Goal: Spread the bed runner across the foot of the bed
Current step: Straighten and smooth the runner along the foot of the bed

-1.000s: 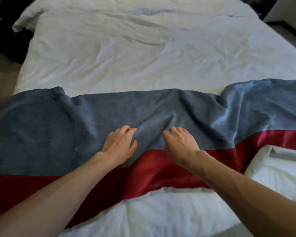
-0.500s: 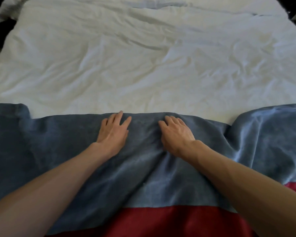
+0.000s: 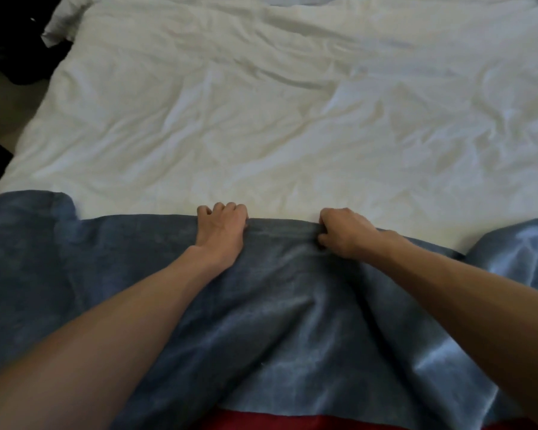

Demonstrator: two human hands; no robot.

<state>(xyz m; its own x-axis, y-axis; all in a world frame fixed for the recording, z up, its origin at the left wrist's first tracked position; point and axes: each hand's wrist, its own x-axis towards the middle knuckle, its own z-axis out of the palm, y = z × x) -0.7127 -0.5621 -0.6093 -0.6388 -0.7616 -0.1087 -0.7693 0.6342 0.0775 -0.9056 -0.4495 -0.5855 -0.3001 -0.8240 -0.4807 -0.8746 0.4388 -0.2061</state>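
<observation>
From the head camera, the bed runner (image 3: pixel 292 305), blue-grey with a red band at its near side, lies rumpled across the near end of the white-covered bed (image 3: pixel 261 119). The left hand (image 3: pixel 221 232) and right hand (image 3: pixel 345 234) sit near each other at its far edge. The fingers (image 3: pixel 230 210) of both curl round the fabric and grip it. Folds run down between the forearms.

Both hands grip the far edge of the grey-blue runner (image 3: pixel 277 321), the left hand (image 3: pixel 221 229) and right hand (image 3: pixel 343 234) with fingers curled over it, near each other, on the creased white duvet (image 3: pixel 277 119), a red band (image 3: pixel 280 422) showing at the bottom.
</observation>
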